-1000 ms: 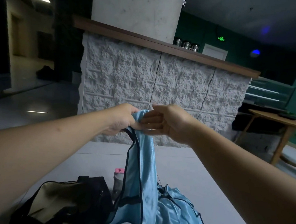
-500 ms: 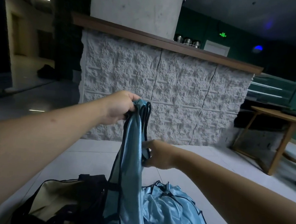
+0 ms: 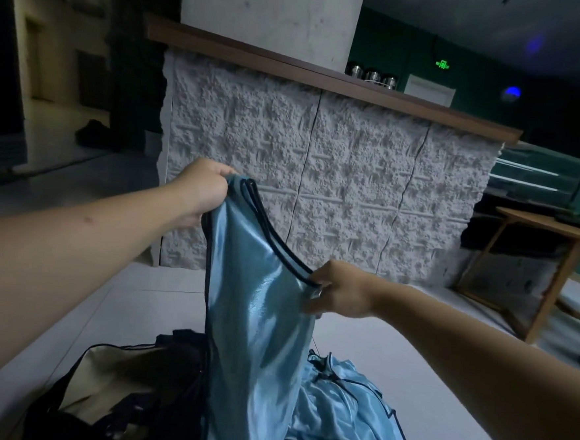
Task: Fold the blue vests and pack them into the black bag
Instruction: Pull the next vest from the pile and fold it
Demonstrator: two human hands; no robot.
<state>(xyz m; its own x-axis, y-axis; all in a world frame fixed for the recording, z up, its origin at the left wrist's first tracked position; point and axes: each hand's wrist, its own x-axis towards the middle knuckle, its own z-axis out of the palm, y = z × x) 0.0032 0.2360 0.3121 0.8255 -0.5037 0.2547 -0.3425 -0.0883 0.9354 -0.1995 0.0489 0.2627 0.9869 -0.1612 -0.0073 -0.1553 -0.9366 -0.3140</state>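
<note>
Aloft, blue vest (image 3: 258,303) — pinched between left grip (image 3: 203,193) above, right grip (image 3: 336,292) lower.

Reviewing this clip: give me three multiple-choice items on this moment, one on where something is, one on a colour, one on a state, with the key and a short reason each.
1. Where does the black bag lie relative to the pile of vests?
A. To its left
B. To its right
C. On top of it

2. What colour is the trim on the held vest?
A. White
B. Dark
C. Red

3. How is the held vest supported?
A. Left hand alone
B. Lying flat on the surface
C. Gripped by both hands

Key: 1 A, the bag sits left of the pile. 2 B, dark edging runs along the strap. 3 C, the left hand holds the top and the right hand the strap edge lower down.
</note>
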